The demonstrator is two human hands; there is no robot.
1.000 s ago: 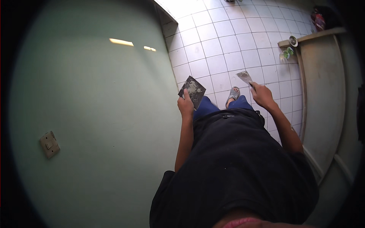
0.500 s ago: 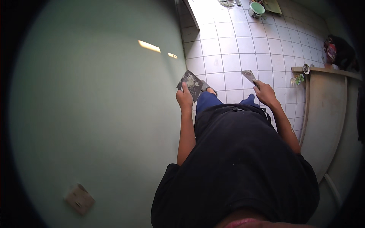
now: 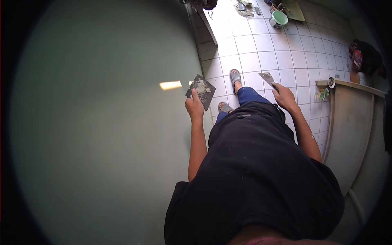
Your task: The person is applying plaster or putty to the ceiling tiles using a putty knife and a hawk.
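A smooth, pale green wall fills the left side of the room, and beside it lies a floor of white square tiles. Along the right side stands a pale, flat panel with wooden edges. Farther ahead, a round bucket with light green inside stands on the tiles.

The person's left hand is closed on a dark, flat, square plate smeared with whitish paste, with the thumb on its upper face. The plate is near the wall; from this angle I cannot tell if its edge touches it. The right hand grips the handle of a scraper with a grey, widening metal blade, which points forward over the floor, well apart from the plate.

One foot is set ahead of the other, so the step in hand seems to be carrying both tools. In my judgement, the next move calls for firm grips, a steady plate and careful footing.
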